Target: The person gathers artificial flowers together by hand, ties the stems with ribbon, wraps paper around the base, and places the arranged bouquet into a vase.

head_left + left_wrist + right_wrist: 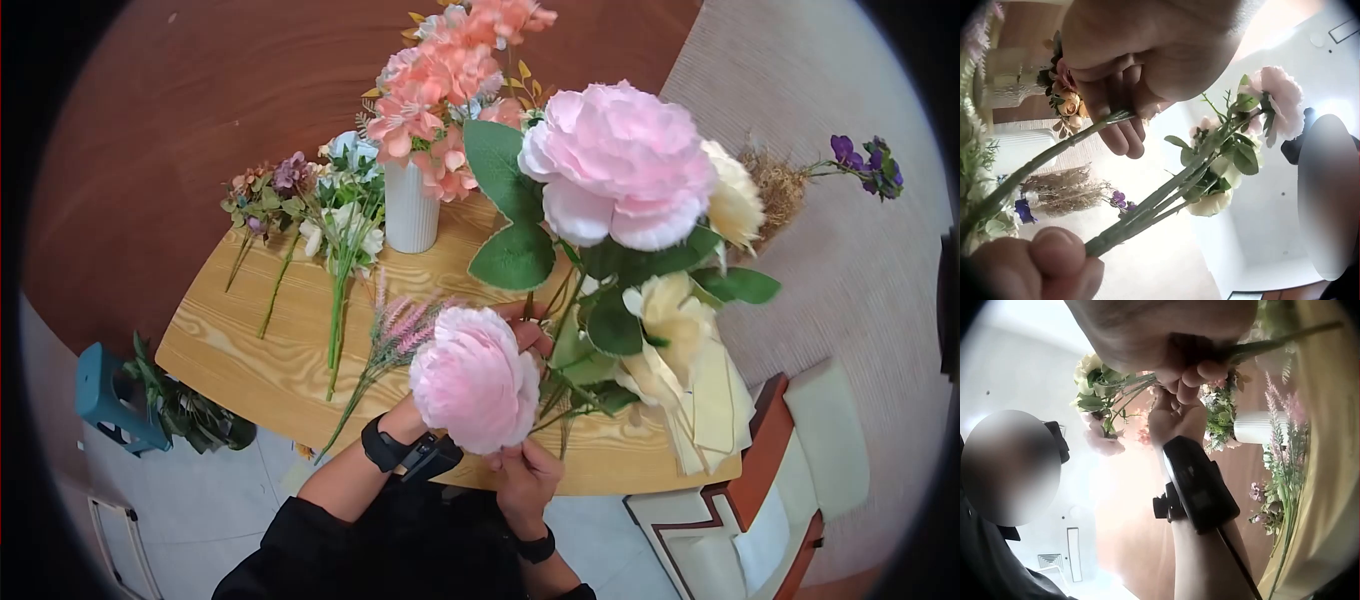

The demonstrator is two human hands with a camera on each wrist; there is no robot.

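In the head view a large pale pink peony (625,165) with green leaves rises over the table, cream blooms (735,195) beside it. A second pink peony (475,380) faces up in front and partly hides my left hand (530,335). In the left wrist view that hand's fingers curl at a green stem (1054,150) that slants down to the left. My right hand (525,485) is below the front peony; in the left wrist view its thumb and fingers grip several green stems (1154,206) topped by pink and cream blooms. A stem end juts from my right hand (1204,353) in the right wrist view.
A white ribbed vase (410,210) with coral flowers stands at the back of the wooden table (200,340). Flower sprays (340,300) and pink lavender-like sprigs (370,370) lie at left. Cream blooms (680,320) lie at right. A blue stool (120,400) and a cream chair (710,550) stand nearby.
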